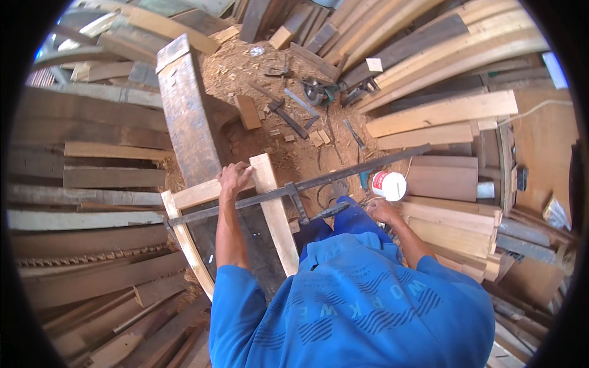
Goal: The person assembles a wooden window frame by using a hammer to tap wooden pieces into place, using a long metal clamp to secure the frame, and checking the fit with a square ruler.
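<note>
A pale wooden frame (268, 202) lies over a dark bench surface, its crosspiece joining two long side pieces. My left hand (234, 178) is curled over the crosspiece near its joint with the right side piece. A long dark metal bar clamp (242, 202) spans the frame. One end sits at the left side piece, and its sliding jaw and handle (331, 211) are right of the other. My right hand (383, 210) is closed beside a white tub with a red label (390, 185). What its fingers hold is too small to make out.
A thick worn timber beam (190, 116) extends away beyond the frame. Shavings cover the floor, with a hammer (287, 118), a try square (301, 104), a power tool (316, 91) and wood offcuts there. Stacked boards (116, 178) line the left; more planks (442, 113) lie on the right.
</note>
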A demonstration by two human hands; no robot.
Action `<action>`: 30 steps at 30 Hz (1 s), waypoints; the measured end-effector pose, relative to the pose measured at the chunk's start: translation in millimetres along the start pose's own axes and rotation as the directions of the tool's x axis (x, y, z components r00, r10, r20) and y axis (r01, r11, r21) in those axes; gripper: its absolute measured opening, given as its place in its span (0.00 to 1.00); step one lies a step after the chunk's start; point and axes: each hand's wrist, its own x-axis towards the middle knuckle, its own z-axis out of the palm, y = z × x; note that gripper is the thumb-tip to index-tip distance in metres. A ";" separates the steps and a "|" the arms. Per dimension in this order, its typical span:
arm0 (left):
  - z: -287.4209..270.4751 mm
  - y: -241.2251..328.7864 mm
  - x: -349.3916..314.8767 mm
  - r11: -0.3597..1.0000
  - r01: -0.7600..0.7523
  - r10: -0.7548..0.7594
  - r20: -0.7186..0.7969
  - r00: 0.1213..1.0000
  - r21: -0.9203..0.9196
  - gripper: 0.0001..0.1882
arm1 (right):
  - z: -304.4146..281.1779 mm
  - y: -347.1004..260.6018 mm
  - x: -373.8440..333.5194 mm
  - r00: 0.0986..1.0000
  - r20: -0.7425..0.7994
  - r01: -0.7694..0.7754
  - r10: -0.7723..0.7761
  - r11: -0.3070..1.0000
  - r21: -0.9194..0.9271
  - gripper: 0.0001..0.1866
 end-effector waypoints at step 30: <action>262.5 70.1 -395.1 0.802 0.370 -0.580 -0.463 0.670 -0.469 0.41 | 17.2 -237.1 40.7 0.678 0.185 0.721 -0.711 0.595 -0.354 0.22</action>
